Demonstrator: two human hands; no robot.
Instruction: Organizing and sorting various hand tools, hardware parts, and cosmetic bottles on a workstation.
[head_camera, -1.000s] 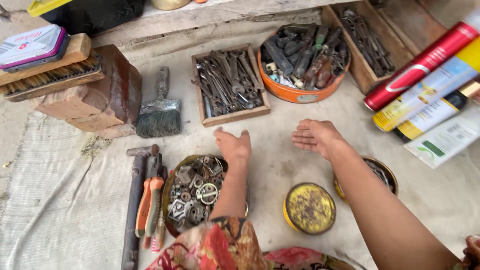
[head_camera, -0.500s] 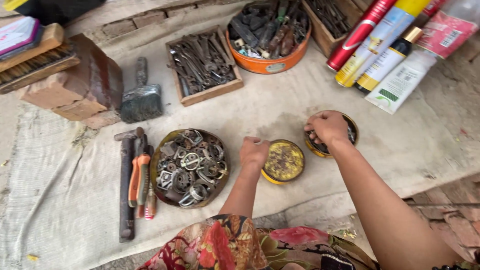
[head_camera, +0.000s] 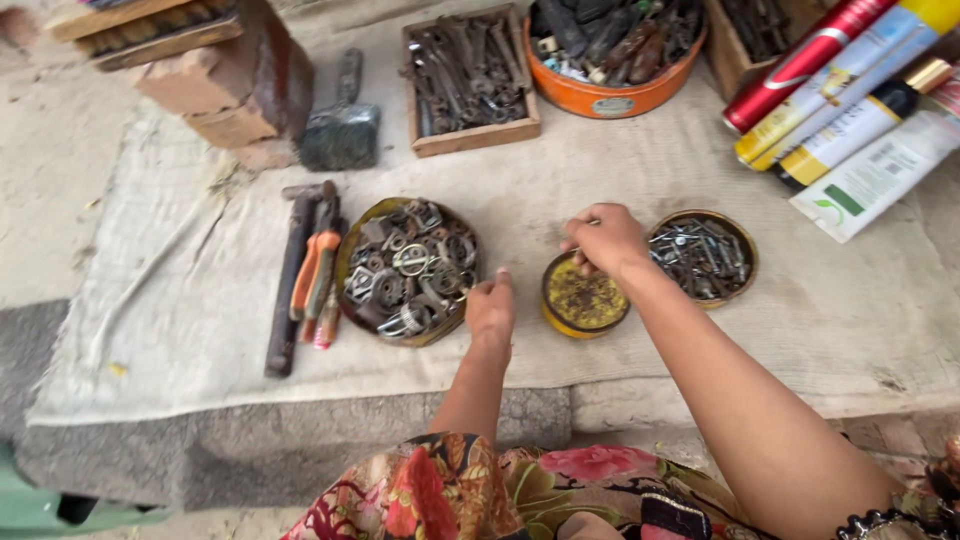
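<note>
My right hand (head_camera: 604, 238) hovers over the far rim of a small yellow round tin (head_camera: 587, 300), fingers bunched together; I cannot see whether anything is inside them. Just to its right sits a round tin of screws and nails (head_camera: 738, 262). My left hand (head_camera: 490, 306) rests on the cloth between the yellow tin and a wide round bowl of rusty metal fittings (head_camera: 345, 262). Its fingers are curled, it holds nothing, and it touches neither container.
A hammer and orange-handled pliers (head_camera: 312, 265) lie left of the bowl. Farther back are a wooden box of spanners (head_camera: 470, 136), an orange tub of tools (head_camera: 610, 100), a brush (head_camera: 340, 125), bricks (head_camera: 225, 70), and spray cans and tubes (head_camera: 835, 85) at right. The cloth ends at a concrete ledge (head_camera: 300, 440).
My right hand left the tin of screws and moved left over the yellow tin. My left hand drew away from the yellow tin toward the bowl. The view shifted down and left.
</note>
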